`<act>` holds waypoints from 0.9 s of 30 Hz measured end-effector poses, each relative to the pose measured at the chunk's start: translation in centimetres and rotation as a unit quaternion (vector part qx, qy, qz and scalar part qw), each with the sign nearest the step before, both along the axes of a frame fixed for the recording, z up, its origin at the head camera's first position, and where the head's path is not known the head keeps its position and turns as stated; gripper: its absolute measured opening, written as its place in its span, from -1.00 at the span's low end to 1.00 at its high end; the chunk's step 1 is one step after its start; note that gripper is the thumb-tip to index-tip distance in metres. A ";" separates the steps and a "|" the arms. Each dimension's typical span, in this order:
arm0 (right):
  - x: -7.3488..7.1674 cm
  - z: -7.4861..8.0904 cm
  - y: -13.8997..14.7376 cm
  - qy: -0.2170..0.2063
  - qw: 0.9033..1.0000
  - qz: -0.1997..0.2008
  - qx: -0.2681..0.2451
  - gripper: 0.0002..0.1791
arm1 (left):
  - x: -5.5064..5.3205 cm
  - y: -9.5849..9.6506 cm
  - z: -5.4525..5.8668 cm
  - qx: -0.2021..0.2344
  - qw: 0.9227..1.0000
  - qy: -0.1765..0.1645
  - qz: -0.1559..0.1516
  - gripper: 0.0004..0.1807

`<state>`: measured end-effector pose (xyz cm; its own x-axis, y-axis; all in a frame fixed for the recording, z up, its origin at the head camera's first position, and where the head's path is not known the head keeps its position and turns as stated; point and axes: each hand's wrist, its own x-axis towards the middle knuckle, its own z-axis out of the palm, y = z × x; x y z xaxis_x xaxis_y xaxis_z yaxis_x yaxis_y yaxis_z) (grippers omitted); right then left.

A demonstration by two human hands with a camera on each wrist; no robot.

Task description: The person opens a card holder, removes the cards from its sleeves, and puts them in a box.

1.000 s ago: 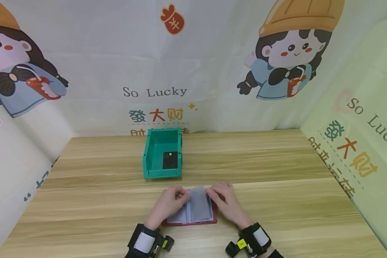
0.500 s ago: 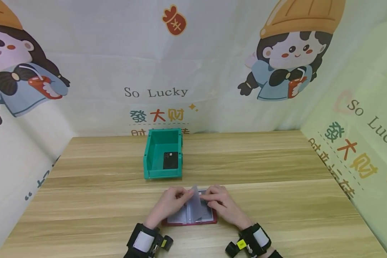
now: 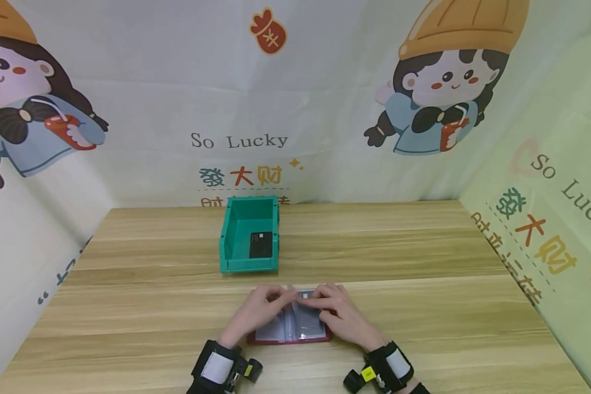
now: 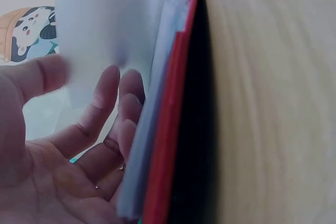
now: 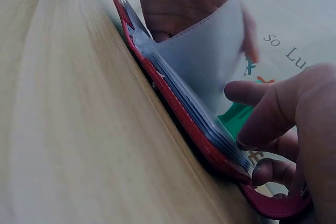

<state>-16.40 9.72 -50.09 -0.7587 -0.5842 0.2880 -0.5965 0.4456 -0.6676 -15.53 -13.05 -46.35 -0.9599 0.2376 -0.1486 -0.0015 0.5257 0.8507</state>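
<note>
Pinching a sleeve (image 5: 205, 51) with the left hand (image 3: 261, 309), resting the right hand (image 3: 345, 317) loosely against the red card holder (image 5: 210, 153), well forward of the tabletop's (image 3: 399, 241) back edge; might crease the sleeve by overbending.

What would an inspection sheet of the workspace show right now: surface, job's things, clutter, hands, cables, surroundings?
Surface: wood-grain table, flat
Job's things: red holder lying open on the table, one page lifted
Clutter: only a green bin beyond the holder, a black card inside
Left hand: holds the page
Right hand: touches the holder's right side; grip unclear
Cables: nothing seen
Surroundings: printed backdrop at the rear and both sides
</note>
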 end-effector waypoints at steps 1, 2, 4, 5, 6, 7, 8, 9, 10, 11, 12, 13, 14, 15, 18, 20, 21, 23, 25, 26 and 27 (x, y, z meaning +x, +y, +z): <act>0.0 0.0 0.0 0.002 1.000 -0.004 -0.005 -0.52 | 0.0 -0.1 0.0 0.006 1.000 -0.003 0.001 -0.66; -0.1 -0.1 0.0 0.009 1.000 -0.009 -0.012 -0.55 | 0.0 -0.1 0.1 0.010 1.000 -0.005 0.004 -0.69; -0.1 -0.2 -0.1 0.019 0.999 -0.022 -0.023 -0.64 | -0.1 -0.3 0.2 0.013 1.000 -0.006 0.007 -0.75; -0.2 -0.2 -0.1 0.025 0.999 -0.028 -0.027 -0.69 | 0.0 -0.3 0.2 0.014 1.000 -0.008 0.011 -0.77; -0.2 -0.3 -0.2 0.027 0.999 -0.034 -0.031 -0.72 | 0.0 -0.4 0.2 0.014 1.000 -0.008 0.013 -0.78; -0.2 -0.3 -0.2 0.027 0.998 -0.041 -0.031 -0.74 | 0.0 -0.5 0.3 0.010 1.000 -0.005 0.013 -0.79; -0.2 -0.2 -0.3 0.026 0.998 -0.049 -0.027 -0.74 | -0.1 -0.6 0.3 0.008 1.000 -0.003 0.012 -0.79; -0.2 -0.2 -0.3 0.023 0.998 -0.057 -0.019 -0.72 | -0.1 -0.8 0.2 0.005 1.000 0.000 0.010 -0.79; -0.2 -0.2 -0.3 0.021 0.998 -0.064 -0.010 -0.69 | -0.1 -0.9 0.2 0.003 1.000 0.003 0.010 -0.79; -0.2 -0.1 -0.4 0.022 0.997 -0.071 -0.002 -0.67 | -0.1 -1.0 0.2 0.001 1.000 0.007 0.011 -0.80; -0.2 -0.1 -0.4 0.023 0.997 -0.080 0.008 -0.63 | -0.1 -1.2 0.3 0.000 1.000 0.012 0.013 -0.80; -0.2 -0.1 -0.4 0.026 0.996 -0.088 0.020 -0.60 | 0.0 -1.4 0.3 -0.002 1.000 0.016 0.016 -0.80; -0.2 -0.1 -0.5 0.027 0.994 -0.097 0.030 -0.57 | 0.0 -1.5 0.3 -0.003 1.000 0.019 0.020 -0.81; -0.3 -0.1 -0.5 0.027 0.993 -0.104 0.040 -0.54 | 0.0 -1.7 0.4 -0.006 0.999 0.023 0.026 -0.82; -0.3 0.0 -0.6 0.016 0.991 -0.121 0.058 -0.48 | 0.1 -2.0 0.6 -0.015 0.998 0.027 0.049 -0.86; -0.2 0.0 -0.7 0.006 0.990 -0.130 0.061 -0.47 | 0.1 -2.2 0.7 -0.023 0.997 0.025 0.068 -0.87; -0.2 0.0 -0.7 0.003 0.989 -0.133 0.061 -0.47 | 0.2 -2.3 0.8 -0.027 0.996 0.023 0.077 -0.86; -0.2 0.0 -0.8 -0.003 0.989 -0.139 0.059 -0.47 | 0.2 -2.4 1.0 -0.035 0.995 0.020 0.093 -0.78; -0.2 0.0 -0.9 -0.004 0.988 -0.145 0.056 -0.48 | 0.3 -2.5 1.1 -0.044 0.994 0.021 0.102 -0.69; -0.2 0.1 -0.9 -0.004 0.988 -0.147 0.056 -0.48 | 0.3 -2.5 1.2 -0.049 0.993 0.024 0.103 -0.65; -0.1 0.1 -0.9 -0.005 0.987 -0.149 0.054 -0.48 | 0.3 -2.6 1.2 -0.052 0.993 0.027 0.103 -0.64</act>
<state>-16.55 8.81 -50.02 -0.9042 -0.3612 0.2281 -0.4217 0.6698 -0.6112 -15.21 -15.61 -45.15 -0.9939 0.0211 -0.1082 -0.0735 0.6046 0.7931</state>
